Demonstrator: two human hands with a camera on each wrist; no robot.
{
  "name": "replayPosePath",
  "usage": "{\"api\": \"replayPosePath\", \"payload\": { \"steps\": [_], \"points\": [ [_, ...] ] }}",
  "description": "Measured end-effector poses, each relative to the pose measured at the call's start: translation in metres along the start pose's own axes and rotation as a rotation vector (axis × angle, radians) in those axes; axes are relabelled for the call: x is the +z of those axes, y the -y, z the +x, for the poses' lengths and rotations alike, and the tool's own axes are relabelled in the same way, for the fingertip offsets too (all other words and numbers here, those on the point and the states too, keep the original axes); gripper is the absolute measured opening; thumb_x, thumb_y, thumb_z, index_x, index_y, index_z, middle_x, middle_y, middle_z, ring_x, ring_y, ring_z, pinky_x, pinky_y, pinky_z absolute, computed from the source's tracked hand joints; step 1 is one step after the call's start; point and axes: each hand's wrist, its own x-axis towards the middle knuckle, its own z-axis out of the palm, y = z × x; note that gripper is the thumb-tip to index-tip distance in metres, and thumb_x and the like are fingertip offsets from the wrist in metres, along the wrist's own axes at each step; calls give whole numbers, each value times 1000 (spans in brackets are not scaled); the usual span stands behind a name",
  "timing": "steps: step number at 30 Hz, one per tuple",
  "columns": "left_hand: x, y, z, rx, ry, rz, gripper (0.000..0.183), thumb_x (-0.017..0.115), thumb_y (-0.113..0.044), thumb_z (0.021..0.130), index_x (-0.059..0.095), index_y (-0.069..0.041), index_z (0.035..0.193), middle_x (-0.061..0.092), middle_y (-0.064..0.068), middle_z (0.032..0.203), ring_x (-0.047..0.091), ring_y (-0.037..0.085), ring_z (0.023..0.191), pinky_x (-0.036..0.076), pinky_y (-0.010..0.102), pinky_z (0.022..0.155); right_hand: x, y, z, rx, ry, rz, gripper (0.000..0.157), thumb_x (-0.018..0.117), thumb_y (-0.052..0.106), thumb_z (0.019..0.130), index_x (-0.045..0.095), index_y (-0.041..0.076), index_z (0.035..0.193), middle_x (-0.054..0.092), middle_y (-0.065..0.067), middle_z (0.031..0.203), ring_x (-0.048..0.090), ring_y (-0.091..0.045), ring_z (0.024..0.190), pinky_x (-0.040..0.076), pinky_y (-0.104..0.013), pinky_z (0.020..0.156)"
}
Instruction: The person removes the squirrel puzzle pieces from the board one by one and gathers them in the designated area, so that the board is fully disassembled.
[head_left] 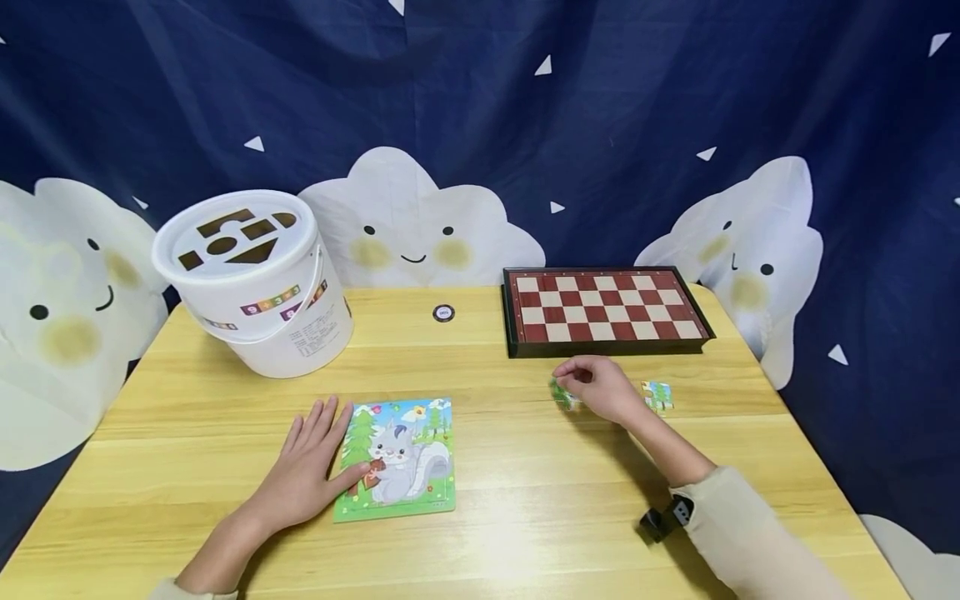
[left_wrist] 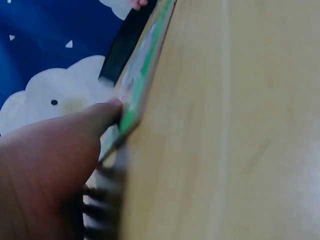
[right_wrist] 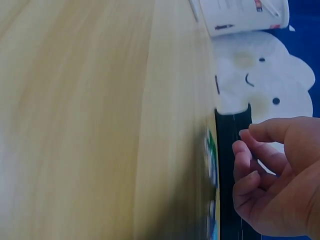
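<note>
A square squirrel puzzle (head_left: 405,467) lies on the table at centre left. My left hand (head_left: 303,471) rests at its left edge, fingers spread on the table and thumb on the picture; the left wrist view shows that thumb (left_wrist: 107,112) against the puzzle's edge. Farther right, my right hand (head_left: 600,387) hovers over small green puzzle pieces (head_left: 562,395), partly hidden behind it. Another joined bit of puzzle (head_left: 658,396) lies just to its right. In the right wrist view the fingers are loosely bent, with nothing visible between thumb and fingertips.
A white bucket (head_left: 315,333) with a shape-hole lid stands at the back left. A red-and-white checkerboard (head_left: 600,308) in a black frame lies at the back right, beyond my right hand. Between them is a small dark round chip (head_left: 443,312). A blue cloud-print curtain (head_left: 465,100) hangs behind the table.
</note>
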Motion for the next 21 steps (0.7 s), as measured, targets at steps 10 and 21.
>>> {"api": "replayPosePath", "payload": {
  "steps": [10, 21],
  "points": [
    [-2, -23, 0, 59, 32, -95, 85, 68, -44, 97, 30, 0, 159, 15, 28, 165, 8, 50, 152, 4, 67, 119, 41, 35, 12, -77, 93, 43, 15, 67, 9, 97, 75, 2, 108, 71, -4, 95, 60, -14, 77, 50, -27, 66],
    [17, -51, 4, 96, 54, -7, 89, 63, -53, 97, 28, -1, 160, 15, 21, 168, 10, 41, 155, 6, 63, 121, 89, 69, 20, -195, 213, 10, 13, 68, 4, 95, 77, 5, 105, 71, 3, 90, 58, -11, 76, 51, -25, 70]
  ]
}}
